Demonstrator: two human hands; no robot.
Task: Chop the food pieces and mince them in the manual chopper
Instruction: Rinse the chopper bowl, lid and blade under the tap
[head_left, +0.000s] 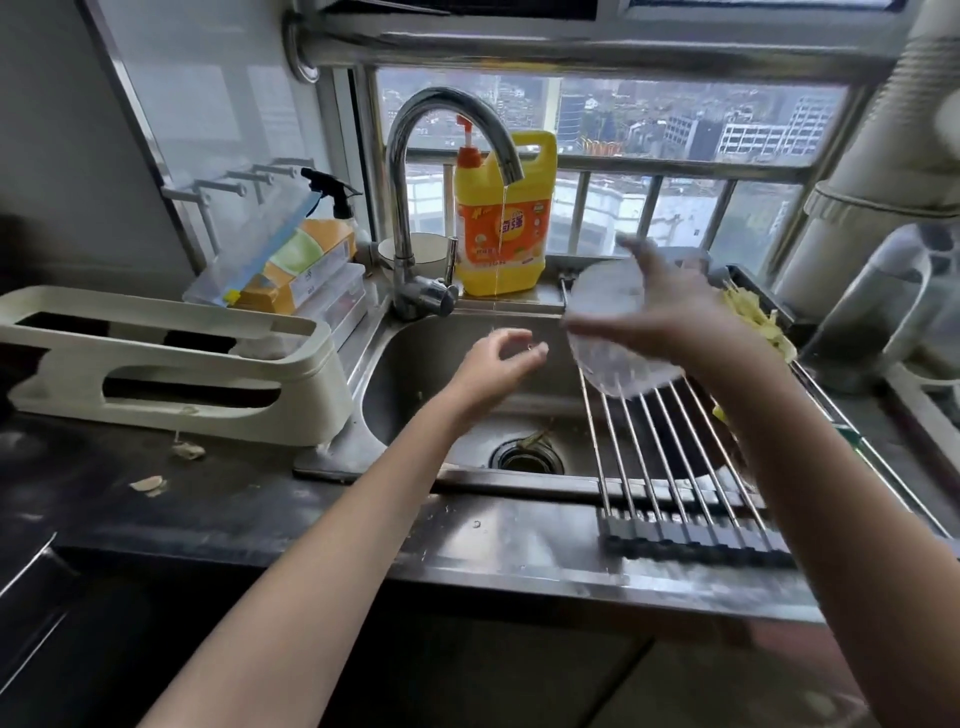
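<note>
Clear chopper bowl (618, 332), right of centre, tilted and blurred above the roll-up rack (675, 457), gripped from behind by the right hand (675, 306); left hand (498, 364) centre frame over the sink (415, 374), fingers loosely curled round nothing. Seemingly a rinse step; next, likely bringing the bowl under the thin stream from the tap (441, 171). Around: yellow detergent bottle (506, 218) at upper centre, window (675, 124) behind, cream knife rack (171, 358) at left on dark counter (156, 499).

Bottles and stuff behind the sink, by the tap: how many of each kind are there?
Yellow dish soap bottle: 1
Spray bottle with a black trigger: 1
White bowl behind the tap: 1
Total: 3
</note>
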